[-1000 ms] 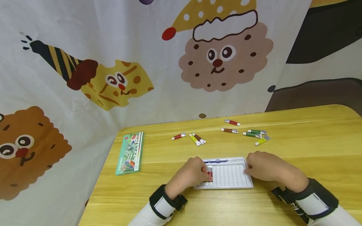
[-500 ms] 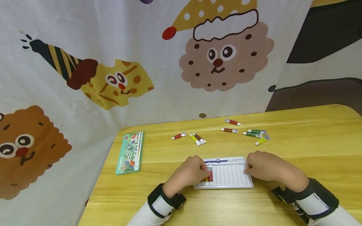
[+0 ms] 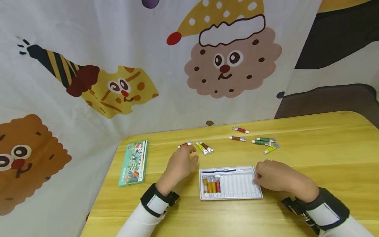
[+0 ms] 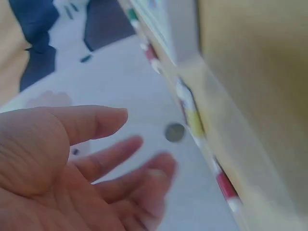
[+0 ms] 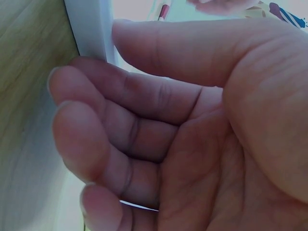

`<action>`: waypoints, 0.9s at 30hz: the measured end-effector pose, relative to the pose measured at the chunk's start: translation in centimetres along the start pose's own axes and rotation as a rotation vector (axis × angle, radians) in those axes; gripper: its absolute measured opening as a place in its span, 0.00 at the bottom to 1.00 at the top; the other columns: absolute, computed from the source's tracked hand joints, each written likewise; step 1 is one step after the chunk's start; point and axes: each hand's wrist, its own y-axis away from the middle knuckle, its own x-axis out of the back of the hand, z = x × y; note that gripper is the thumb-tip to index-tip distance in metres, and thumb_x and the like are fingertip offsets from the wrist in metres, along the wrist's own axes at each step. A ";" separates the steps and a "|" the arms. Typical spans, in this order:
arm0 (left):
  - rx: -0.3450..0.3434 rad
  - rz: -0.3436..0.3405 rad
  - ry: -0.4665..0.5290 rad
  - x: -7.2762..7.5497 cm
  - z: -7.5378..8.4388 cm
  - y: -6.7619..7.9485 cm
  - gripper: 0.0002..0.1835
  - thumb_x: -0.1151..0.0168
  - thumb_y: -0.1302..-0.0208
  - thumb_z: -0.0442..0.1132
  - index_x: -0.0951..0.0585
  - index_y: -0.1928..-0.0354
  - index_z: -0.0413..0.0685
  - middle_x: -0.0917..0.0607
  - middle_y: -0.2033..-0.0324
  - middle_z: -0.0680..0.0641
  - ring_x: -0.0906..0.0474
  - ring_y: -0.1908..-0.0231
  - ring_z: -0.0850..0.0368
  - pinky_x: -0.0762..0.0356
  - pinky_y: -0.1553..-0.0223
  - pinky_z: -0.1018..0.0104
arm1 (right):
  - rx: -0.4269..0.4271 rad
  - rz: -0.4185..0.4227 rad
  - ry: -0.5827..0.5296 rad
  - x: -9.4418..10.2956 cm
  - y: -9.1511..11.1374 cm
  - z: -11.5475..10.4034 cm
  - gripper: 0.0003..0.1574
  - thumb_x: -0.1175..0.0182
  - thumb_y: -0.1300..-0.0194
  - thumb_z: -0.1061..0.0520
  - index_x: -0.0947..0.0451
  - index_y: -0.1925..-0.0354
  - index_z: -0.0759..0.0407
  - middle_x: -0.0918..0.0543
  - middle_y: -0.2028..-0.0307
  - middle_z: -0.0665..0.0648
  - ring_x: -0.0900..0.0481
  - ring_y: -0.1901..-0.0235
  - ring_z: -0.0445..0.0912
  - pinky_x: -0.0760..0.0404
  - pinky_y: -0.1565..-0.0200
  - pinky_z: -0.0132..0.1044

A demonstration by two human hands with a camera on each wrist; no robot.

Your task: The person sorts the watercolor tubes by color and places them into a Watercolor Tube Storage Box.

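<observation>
My left hand (image 3: 180, 164) is over the table left of the white plastic tray (image 3: 240, 186), fingers apart and nothing held. Its fingertips overlap a small red paint tube (image 3: 185, 144) in the head view. My right hand (image 3: 276, 176) grips the tray's right edge; in the right wrist view the thumb (image 5: 163, 48) lies on one side of the tray wall (image 5: 91, 29) and the curled fingers on the other. Several orange paint tubes (image 3: 209, 187) and a red tube (image 3: 218, 185) lie side by side in the left slots. A blue paintbrush (image 3: 219, 171) rests in the top groove.
Yellow (image 3: 202, 148) and brown (image 3: 206, 147) tubes lie behind the tray. Farther right are another red tube (image 3: 240, 129), another brown tube (image 3: 237, 138), green tubes (image 3: 261, 143) and a yellow one (image 3: 271, 149). A green box (image 3: 133, 163) sits left; a printed cloth (image 3: 171, 108) hangs behind.
My left hand has left the tubes in the tray and moved left and away toward the red tube at the back. My right hand stays at the tray's edge. The head view has shifted slightly.
</observation>
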 end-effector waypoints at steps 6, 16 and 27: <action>-0.006 0.019 -0.141 0.0 -2.2 -3.0 0.25 0.40 0.38 0.42 0.27 0.40 0.41 0.23 0.47 0.39 0.30 0.48 0.46 0.27 0.49 0.50 | -0.007 -0.010 0.000 0.1 0.0 -0.1 0.14 0.35 0.42 0.52 0.27 0.80 0.51 0.32 0.85 0.49 0.36 0.85 0.42 0.39 0.80 0.35; -0.060 0.043 -0.331 -0.4 -4.8 -6.1 0.07 0.39 0.40 0.36 0.18 0.60 0.43 0.21 0.68 0.43 0.27 0.67 0.47 0.25 0.68 0.51 | -0.013 -0.010 -0.003 0.1 0.0 -0.1 0.14 0.36 0.42 0.52 0.27 0.80 0.51 0.33 0.86 0.49 0.37 0.85 0.41 0.39 0.80 0.34; 0.073 -0.059 -0.193 -0.7 -5.2 -6.9 0.06 0.38 0.39 0.38 0.20 0.70 0.44 0.18 0.72 0.47 0.26 0.72 0.54 0.25 0.69 0.59 | -0.019 -0.011 -0.011 0.1 0.1 -0.1 0.12 0.36 0.42 0.53 0.26 0.79 0.51 0.31 0.86 0.49 0.36 0.85 0.42 0.38 0.80 0.35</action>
